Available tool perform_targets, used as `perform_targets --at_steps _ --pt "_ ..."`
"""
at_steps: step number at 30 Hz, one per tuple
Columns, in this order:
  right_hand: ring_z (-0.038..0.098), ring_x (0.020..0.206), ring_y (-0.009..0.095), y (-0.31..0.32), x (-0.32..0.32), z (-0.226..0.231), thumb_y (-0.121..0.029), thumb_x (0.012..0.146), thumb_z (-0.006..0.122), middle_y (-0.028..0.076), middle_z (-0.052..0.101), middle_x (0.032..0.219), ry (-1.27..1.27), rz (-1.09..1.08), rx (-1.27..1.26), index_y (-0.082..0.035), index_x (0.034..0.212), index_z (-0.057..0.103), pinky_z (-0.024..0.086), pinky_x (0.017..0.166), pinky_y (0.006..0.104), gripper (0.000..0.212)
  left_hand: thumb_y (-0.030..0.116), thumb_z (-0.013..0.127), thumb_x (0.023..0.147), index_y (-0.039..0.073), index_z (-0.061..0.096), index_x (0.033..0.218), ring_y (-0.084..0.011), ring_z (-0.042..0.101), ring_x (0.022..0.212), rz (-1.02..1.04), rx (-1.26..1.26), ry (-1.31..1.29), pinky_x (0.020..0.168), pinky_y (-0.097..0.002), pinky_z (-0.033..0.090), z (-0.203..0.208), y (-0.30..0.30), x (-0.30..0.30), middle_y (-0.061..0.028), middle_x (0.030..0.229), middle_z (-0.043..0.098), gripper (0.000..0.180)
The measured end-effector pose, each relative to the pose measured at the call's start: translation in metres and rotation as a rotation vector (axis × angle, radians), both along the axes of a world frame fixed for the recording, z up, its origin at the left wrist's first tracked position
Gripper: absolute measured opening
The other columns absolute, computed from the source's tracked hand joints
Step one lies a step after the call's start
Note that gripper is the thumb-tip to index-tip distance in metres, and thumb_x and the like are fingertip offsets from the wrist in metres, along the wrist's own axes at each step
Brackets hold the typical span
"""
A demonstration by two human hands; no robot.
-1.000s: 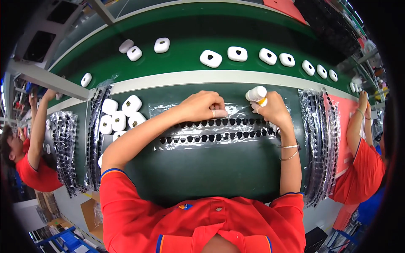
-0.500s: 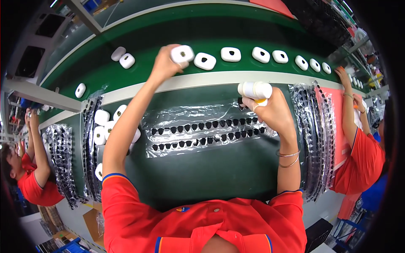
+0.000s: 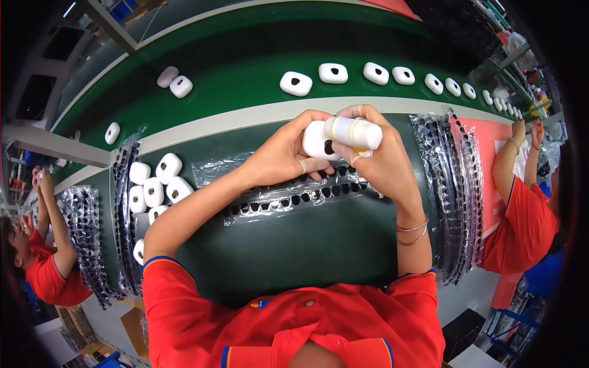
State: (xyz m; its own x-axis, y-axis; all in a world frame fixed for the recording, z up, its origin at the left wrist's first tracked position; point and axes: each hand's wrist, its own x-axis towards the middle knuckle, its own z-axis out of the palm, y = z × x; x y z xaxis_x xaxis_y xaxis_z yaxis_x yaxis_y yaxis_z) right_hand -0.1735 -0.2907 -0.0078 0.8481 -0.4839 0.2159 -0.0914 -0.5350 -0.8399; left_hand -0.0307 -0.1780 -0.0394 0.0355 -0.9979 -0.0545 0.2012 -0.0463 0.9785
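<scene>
In front of me, above the table, my left hand (image 3: pixel 279 153) grips a rounded white plastic housing (image 3: pixel 314 138) by its left side. My right hand (image 3: pixel 389 165) is closed around a white bottle (image 3: pixel 350 130) with a yellow part near its end. At the right fingertips a small black piece (image 3: pixel 329 147) lies against the housing's face; the bottle partly covers that spot. Finger cots show on some fingers. Beneath both hands lies a clear plastic sheet (image 3: pixel 211 172) bearing two rows of black pieces (image 3: pixel 294 200), the upper row largely hidden by my hands.
Several white housings (image 3: pixel 153 191) are grouped left of the sheet. Beyond a pale rail, a green conveyor belt (image 3: pixel 233 73) carries a line of housings with black pieces (image 3: pixel 333 73). Stacked plastic strips (image 3: pixel 448 196) flank me at the right. Co-workers in red sit on both sides.
My left hand has come from over the belt, bringing the housing down and right to meet my right hand. The right hand has shifted slightly left, keeping the bottle and black piece.
</scene>
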Motion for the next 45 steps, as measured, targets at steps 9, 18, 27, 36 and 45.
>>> perform_targets --at_steps 9,18,27,36,45 --pt "0.059 0.074 0.014 0.016 0.003 0.001 -0.002 0.070 0.070 0.007 0.057 0.093 -0.301 -0.124 0.065 -0.002 0.098 0.050 0.048 0.064 0.0270 0.035 0.002 0.062 0.078 0.005 0.039 0.115 -0.0094 0.055 0.056 0.106 0.012 0.024 0.045 -0.0215 0.046 0.001 -0.001 0.003 -0.0051 0.078 0.055 0.044" --pt "0.056 0.067 0.009 0.007 0.008 -0.007 -0.007 0.076 0.065 0.003 0.060 0.081 -0.153 0.021 0.082 -0.003 0.100 0.052 0.045 0.060 0.0228 0.028 0.008 0.063 0.079 0.005 0.041 0.115 -0.0103 0.055 0.054 0.169 0.023 0.028 0.044 -0.0222 0.045 -0.006 0.002 0.020 -0.0054 0.078 0.056 0.042" --pt "0.060 0.055 0.027 -0.034 0.011 -0.056 -0.022 0.063 0.078 0.018 0.061 0.061 0.357 -0.127 -0.248 0.002 0.081 0.066 0.046 0.056 0.0334 0.032 0.031 0.060 0.080 0.009 0.052 0.116 -0.0297 0.050 0.096 0.772 0.311 -1.531 0.083 -0.0391 0.041 -0.067 -0.024 0.131 -0.0146 0.100 0.057 0.043" --pt "0.058 0.047 0.024 -0.045 0.013 -0.073 -0.019 0.062 0.077 0.015 0.059 0.057 0.447 -0.137 -0.224 0.005 0.071 0.062 0.045 0.047 0.0323 0.030 0.021 0.067 0.073 0.009 0.065 0.085 -0.0161 0.055 0.065 -0.020 0.098 -0.815 0.062 -0.0280 0.045 -0.056 0.002 0.025 -0.0035 0.077 0.060 0.017" --pt "0.047 0.039 0.007 -0.048 0.000 -0.041 -0.008 0.072 0.065 0.007 0.060 0.061 0.420 -0.072 0.129 0.007 0.084 0.062 0.036 0.036 0.0225 0.019 0.022 0.064 0.079 0.004 0.062 0.091 -0.0149 0.057 0.073 0.547 -0.103 -0.952 0.068 -0.0301 0.047 -0.056 -0.007 0.090 -0.0081 0.088 0.061 0.022"
